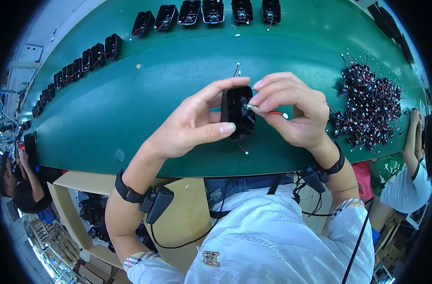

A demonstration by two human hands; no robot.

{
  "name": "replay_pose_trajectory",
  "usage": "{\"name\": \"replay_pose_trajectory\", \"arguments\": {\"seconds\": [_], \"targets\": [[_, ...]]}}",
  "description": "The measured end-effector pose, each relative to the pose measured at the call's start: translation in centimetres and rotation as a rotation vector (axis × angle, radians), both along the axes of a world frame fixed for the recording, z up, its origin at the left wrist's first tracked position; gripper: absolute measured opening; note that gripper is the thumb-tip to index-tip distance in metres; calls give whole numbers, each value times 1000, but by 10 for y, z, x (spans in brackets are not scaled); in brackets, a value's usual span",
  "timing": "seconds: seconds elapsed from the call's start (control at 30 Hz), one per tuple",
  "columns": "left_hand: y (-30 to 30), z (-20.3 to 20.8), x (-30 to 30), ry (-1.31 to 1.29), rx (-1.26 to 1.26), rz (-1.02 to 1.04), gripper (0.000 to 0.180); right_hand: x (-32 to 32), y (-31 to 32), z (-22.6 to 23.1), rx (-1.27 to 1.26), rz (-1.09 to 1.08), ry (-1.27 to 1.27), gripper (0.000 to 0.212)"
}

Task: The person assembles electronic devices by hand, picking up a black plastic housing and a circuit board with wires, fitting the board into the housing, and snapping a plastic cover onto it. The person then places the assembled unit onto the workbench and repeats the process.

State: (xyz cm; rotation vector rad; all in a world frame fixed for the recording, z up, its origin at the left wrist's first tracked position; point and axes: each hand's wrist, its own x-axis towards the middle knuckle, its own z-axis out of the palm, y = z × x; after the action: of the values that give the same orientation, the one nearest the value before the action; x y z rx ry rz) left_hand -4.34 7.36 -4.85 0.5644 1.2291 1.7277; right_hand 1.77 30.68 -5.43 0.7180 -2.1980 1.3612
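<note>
My left hand [192, 120] is closed round a black plastic housing [239, 124], thumb on its near side and fingers along its far side. The housing's open face is turned up over the green table. At its right edge my right hand [292, 106] pinches a small part with red and black wires [273, 112] that end in a white connector [285, 115]. The pinched part touches the inside of the housing; my fingertips partly hide it. Another wired connector [244, 150] lies on the table just below the housing, and one more [237, 67] lies beyond it.
Black housings with wires [189, 13] line the far edge and curve down the left side. A heap of small wired parts [370, 102] covers the right side. A cardboard box [78, 208] with black pieces stands below the table. Other people sit at both sides.
</note>
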Motion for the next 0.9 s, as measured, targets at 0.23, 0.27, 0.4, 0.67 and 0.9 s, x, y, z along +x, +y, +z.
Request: {"name": "replay_pose_trajectory", "arguments": {"seconds": [0.23, 0.27, 0.4, 0.67, 0.9], "targets": [[2, -1, 2, 16, 14, 6, 73, 4, -7, -2, 154, -61, 214, 25], [0, -1, 2, 5, 2, -7, 73, 5, -8, -2, 153, -64, 212, 25], [2, 3, 4, -29, 17, -44, 74, 6, -11, -8, 89, -78, 203, 27], [6, 12, 7, 4, -138, -48, 75, 15, -15, 3, 252, -187, 22, 27], [4, 9, 12, -98, -79, -67, 97, 12, -10, 14, -206, -14, -557, 40]]}}
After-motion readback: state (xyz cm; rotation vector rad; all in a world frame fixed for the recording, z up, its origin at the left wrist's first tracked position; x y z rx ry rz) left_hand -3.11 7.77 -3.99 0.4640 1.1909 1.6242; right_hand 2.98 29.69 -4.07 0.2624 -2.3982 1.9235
